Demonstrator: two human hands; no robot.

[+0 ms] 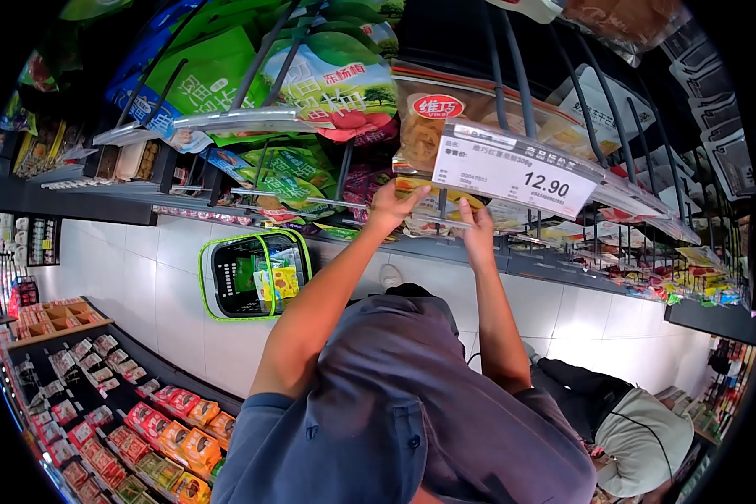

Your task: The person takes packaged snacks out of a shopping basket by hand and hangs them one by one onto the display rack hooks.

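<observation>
The left hand (392, 204) and the right hand (477, 228) reach to two sides of a yellow-topped packet (412, 182), which is low on the rack, just below a large price label (517, 172). Probably they come from both sides so that the soft packet does not fold. The grip of the left hand has bent fingers close to the packet's edge; the grip of the right hand has its fingers a little spread, near the other side. I cannot tell if either one really pinches the packet, because the plastic and the small parts mix together there.

Above, a clear bag (420, 134) with brown dried food hangs behind the label. It looks lumpy and shiny, with a red, oval mark. The metal hooks (517, 76) are thin, dark and straight, likely to keep the bags in rows with their fronts outward. On the far left, green bags (210, 80) are smooth and puffy.

The shopping basket (305, 252) stands on the pale tiled floor (176, 302), left of the person, perhaps so that both hands are free. Its rim is bright green, and a yellow packet (281, 284) lies inside. At the near right, another person (647, 437) bends low.
</observation>
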